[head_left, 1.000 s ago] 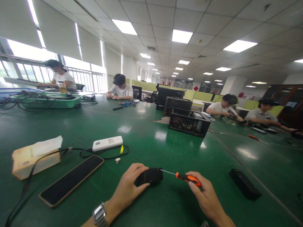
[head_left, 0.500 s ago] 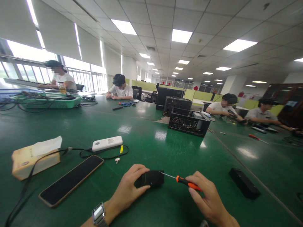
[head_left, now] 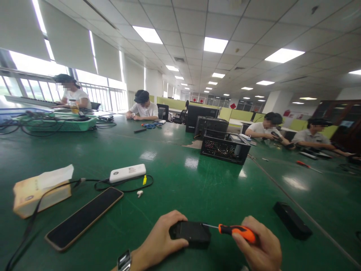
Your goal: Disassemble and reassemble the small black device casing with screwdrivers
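Observation:
A small black box-shaped part (head_left: 194, 232) is gripped at its left end by my left hand (head_left: 162, 239), thumb on the near side and fingers on the far side. My right hand (head_left: 261, 242) is closed around the handle of an orange and black screwdriver (head_left: 238, 231). The thin metal shaft points left, and its tip meets the black box near its far right corner. Whether the tip sits in a screw is too small to tell. Another black oblong block (head_left: 292, 220) lies on the table to the right of my right hand.
On the green table (head_left: 169, 180), a phone (head_left: 84, 218), tissue pack (head_left: 42, 192), white power bank (head_left: 128, 173) with cable and an earbud (head_left: 140, 193) lie left. Opened computer cases (head_left: 225, 148) stand ahead. A green basket (head_left: 59, 124) holds cables. Several people sit around the table.
Both hands have moved nearer to me and a little right, carrying the black box and the screwdriver. The box is turned to show more of its near side.

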`<state>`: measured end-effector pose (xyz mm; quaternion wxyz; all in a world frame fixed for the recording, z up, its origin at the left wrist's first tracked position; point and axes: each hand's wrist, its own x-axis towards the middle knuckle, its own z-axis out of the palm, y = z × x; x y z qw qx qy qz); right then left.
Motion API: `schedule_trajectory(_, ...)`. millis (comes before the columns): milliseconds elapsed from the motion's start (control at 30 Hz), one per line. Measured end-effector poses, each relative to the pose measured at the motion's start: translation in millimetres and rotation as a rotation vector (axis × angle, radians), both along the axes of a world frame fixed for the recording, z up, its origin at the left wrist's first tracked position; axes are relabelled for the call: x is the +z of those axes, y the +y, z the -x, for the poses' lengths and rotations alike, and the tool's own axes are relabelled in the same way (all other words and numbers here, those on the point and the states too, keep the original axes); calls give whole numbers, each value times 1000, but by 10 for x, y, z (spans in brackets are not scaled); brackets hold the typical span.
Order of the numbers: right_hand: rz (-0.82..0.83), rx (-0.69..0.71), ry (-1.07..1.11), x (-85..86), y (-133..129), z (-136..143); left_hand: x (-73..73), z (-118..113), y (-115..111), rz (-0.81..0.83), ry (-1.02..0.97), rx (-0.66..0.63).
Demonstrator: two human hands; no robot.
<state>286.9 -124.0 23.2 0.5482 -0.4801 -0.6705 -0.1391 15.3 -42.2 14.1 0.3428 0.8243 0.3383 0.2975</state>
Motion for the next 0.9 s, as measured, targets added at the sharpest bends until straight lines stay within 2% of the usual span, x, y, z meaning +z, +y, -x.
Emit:
schedule_trajectory(67,-6,19,-20,-1,11,18,1,8,5,1,19,3)
schedule_trajectory(233,-13,173,-110,40,28,80,-10,51,38,-19,25,41)
schedule_trajectory(333,-15,197,-160,67,35,133,-22,79,56,-38,24,57)
schedule_trajectory(500,140,169,-54,50,79,163,-32,143,128,-124,-25,153)
schedule_trajectory(600,149,160,-2,14,93,144,-48,193,191,-188,-59,240)
schedule_trajectory(900,243,351,-54,-4,95,292,-93,219,247,-255,-68,258)
